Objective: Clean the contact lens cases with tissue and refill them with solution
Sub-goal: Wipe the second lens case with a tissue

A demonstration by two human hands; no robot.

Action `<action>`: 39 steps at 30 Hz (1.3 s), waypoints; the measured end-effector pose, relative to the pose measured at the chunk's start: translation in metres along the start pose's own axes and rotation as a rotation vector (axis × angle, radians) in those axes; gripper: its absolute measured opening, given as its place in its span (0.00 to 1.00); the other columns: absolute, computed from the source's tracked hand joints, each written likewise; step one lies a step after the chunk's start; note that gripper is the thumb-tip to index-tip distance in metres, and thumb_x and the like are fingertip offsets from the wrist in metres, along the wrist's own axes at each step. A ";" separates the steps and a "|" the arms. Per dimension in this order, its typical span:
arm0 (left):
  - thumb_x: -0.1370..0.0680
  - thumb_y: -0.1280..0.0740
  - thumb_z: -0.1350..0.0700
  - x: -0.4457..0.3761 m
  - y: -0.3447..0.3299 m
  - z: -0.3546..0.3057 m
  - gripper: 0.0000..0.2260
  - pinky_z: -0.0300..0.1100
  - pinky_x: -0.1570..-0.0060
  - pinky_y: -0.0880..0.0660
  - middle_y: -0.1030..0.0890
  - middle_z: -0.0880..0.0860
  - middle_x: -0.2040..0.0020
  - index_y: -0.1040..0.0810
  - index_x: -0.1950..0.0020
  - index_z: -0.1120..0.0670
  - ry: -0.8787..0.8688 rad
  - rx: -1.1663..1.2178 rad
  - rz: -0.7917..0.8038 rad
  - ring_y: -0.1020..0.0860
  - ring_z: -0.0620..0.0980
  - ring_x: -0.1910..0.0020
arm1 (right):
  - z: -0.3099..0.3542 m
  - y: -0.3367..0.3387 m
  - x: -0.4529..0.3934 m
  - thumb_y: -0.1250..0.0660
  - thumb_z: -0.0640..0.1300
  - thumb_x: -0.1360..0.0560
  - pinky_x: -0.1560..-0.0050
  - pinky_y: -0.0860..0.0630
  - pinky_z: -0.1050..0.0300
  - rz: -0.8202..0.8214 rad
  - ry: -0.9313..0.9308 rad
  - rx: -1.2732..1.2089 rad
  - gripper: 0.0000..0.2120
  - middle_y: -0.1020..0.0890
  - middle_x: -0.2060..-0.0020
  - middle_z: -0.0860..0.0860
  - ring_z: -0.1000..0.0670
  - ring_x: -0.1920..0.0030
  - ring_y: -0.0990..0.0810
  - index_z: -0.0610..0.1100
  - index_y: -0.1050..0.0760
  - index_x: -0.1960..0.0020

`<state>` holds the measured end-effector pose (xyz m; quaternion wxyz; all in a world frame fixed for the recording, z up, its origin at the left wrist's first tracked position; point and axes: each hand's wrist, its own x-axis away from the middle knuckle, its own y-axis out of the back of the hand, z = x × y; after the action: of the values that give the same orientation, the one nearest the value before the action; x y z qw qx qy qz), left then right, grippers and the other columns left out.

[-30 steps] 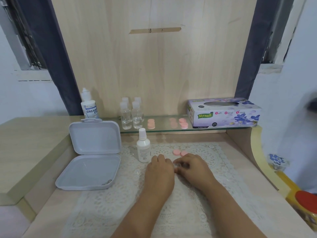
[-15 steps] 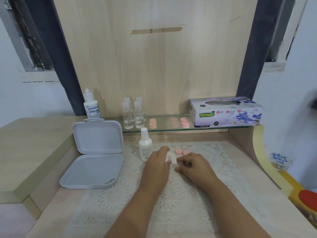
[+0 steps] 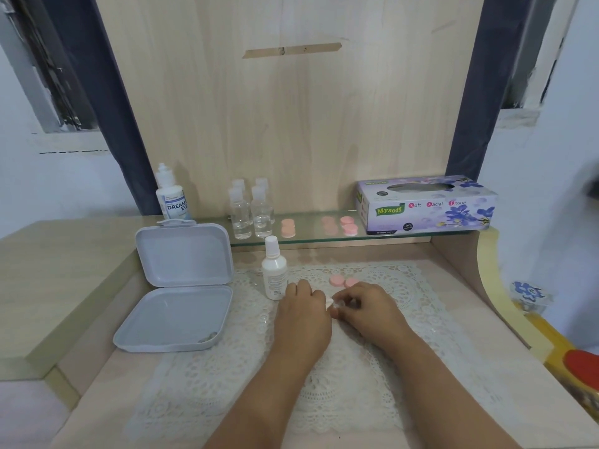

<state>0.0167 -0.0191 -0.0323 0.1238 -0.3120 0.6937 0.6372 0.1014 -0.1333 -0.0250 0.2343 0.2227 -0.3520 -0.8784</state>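
Observation:
My left hand (image 3: 303, 314) and my right hand (image 3: 369, 311) meet on the lace mat (image 3: 324, 384). The left fingers pinch a small wad of white tissue (image 3: 328, 303). It presses against a small pale lens case (image 3: 339, 305) held in my right fingertips; the case is mostly hidden. Two pink caps (image 3: 343, 281) lie on the mat just beyond my right hand. A white solution bottle (image 3: 274, 270) stands capped just left of my left hand. The tissue box (image 3: 424, 209) sits on the glass shelf at the right.
An open grey plastic box (image 3: 181, 286) lies left of the mat. On the glass shelf (image 3: 311, 238) stand several small clear bottles (image 3: 251, 212) and pink lens cases (image 3: 348, 225). A Dream Eye bottle (image 3: 170, 196) stands at the back left. A red-lidded jar (image 3: 583, 364) sits at the far right.
My left hand lifted the tissue half a second ago; now both hands have closed together again with the tissue against the case. The view has shifted slightly.

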 end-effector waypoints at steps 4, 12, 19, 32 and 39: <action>0.19 0.41 0.50 -0.010 -0.001 0.010 0.13 0.43 0.46 0.32 0.26 0.52 0.47 0.22 0.45 0.57 0.149 0.197 0.123 0.31 0.52 0.44 | 0.001 0.000 0.000 0.27 0.53 0.30 0.48 0.28 0.56 -0.005 -0.008 0.030 0.13 0.22 0.54 0.58 0.53 0.49 0.26 0.54 0.18 0.46; 0.26 0.29 0.63 -0.006 0.006 0.023 0.06 0.32 0.55 0.32 0.25 0.48 0.55 0.18 0.51 0.56 0.097 0.440 -0.242 0.27 0.48 0.54 | 0.003 0.003 0.000 0.26 0.52 0.30 0.54 0.30 0.60 0.002 -0.001 0.032 0.14 0.23 0.56 0.58 0.56 0.53 0.25 0.52 0.18 0.45; 0.26 0.35 0.54 0.006 0.000 0.010 0.10 0.44 0.59 0.26 0.25 0.52 0.55 0.17 0.55 0.58 -0.082 0.126 -0.009 0.28 0.52 0.54 | 0.004 0.002 0.001 0.27 0.52 0.30 0.51 0.27 0.57 -0.011 0.010 0.022 0.13 0.23 0.58 0.59 0.54 0.53 0.25 0.51 0.18 0.46; 0.40 0.20 0.60 -0.004 -0.005 0.013 0.11 0.41 0.70 0.28 0.24 0.50 0.62 0.19 0.65 0.54 -0.083 0.017 0.053 0.25 0.51 0.62 | 0.004 0.001 0.002 0.27 0.54 0.30 0.52 0.29 0.57 -0.008 -0.012 0.037 0.13 0.23 0.57 0.57 0.54 0.52 0.25 0.52 0.18 0.46; 0.20 0.37 0.53 -0.010 -0.001 0.019 0.10 0.31 0.52 0.36 0.29 0.50 0.49 0.21 0.43 0.55 0.259 0.494 -0.016 0.31 0.47 0.47 | 0.005 0.003 0.002 0.27 0.55 0.30 0.49 0.29 0.57 0.020 -0.012 0.064 0.15 0.25 0.57 0.60 0.54 0.50 0.26 0.53 0.19 0.44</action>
<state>0.0209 0.0024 -0.0300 0.1114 -0.3569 0.8355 0.4026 0.0982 -0.1338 -0.0204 0.2335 0.2212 -0.3835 -0.8657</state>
